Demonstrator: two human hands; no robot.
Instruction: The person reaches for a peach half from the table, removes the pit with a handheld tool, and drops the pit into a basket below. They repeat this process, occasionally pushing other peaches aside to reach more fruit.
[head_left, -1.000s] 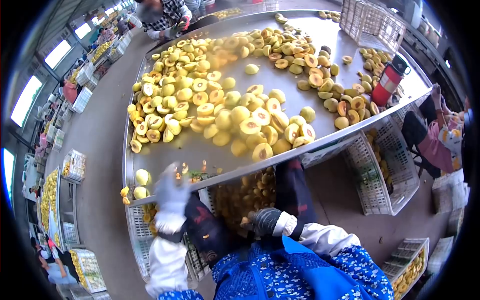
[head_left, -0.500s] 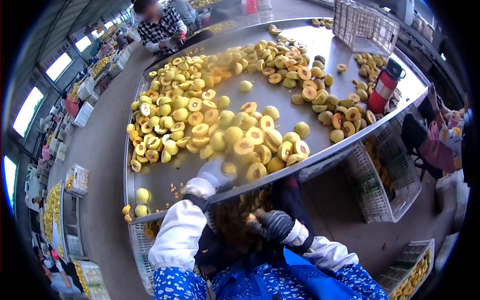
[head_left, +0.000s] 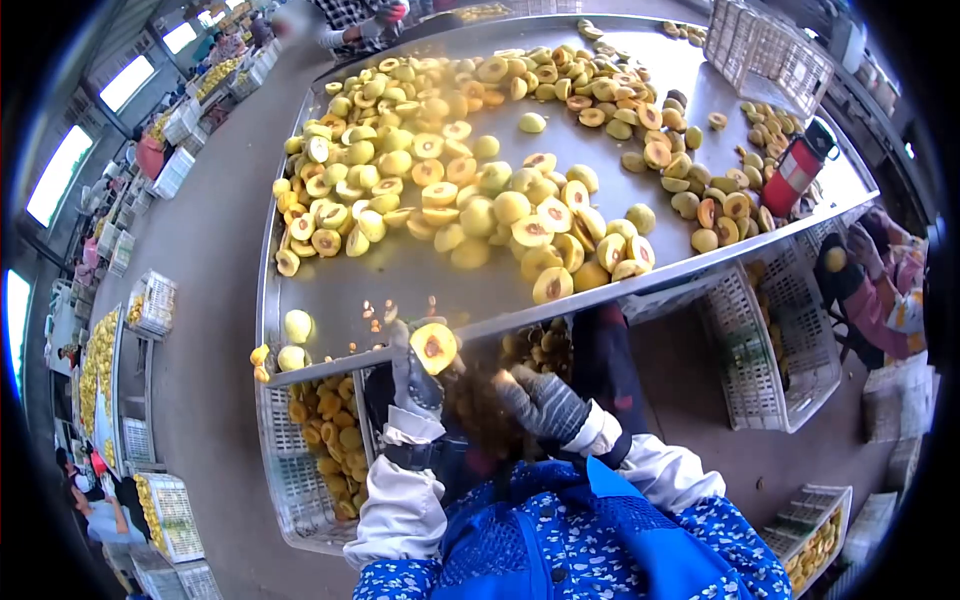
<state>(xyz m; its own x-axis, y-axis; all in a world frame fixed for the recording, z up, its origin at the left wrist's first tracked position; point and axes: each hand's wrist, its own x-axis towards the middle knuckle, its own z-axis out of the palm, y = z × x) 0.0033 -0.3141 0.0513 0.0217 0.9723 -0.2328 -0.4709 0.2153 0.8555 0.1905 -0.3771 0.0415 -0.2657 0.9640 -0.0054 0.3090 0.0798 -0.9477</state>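
My gloved left hand [head_left: 412, 378] is raised just below the table's front edge and grips a halved yellow peach [head_left: 433, 347], cut face up with its dark pit cavity showing. My gloved right hand [head_left: 540, 402] hovers close beside it, fingers curled; whether it holds a small tool is hidden. Both hands sit over a crate of fruit pieces [head_left: 520, 350] under the table. A large pile of halved and whole peaches [head_left: 470, 190] covers the steel table [head_left: 340, 290].
White plastic crates [head_left: 305, 470] of peaches stand below the table at left; another crate [head_left: 760, 350] is at right. A red bottle [head_left: 797, 170] stands on the table's right edge. A seated person [head_left: 880, 290] is at right, another person's arms [head_left: 360, 20] at the far end.
My left hand drew back from the pile on the table to below its edge, now carrying a peach half. The right hand stayed near my lap.
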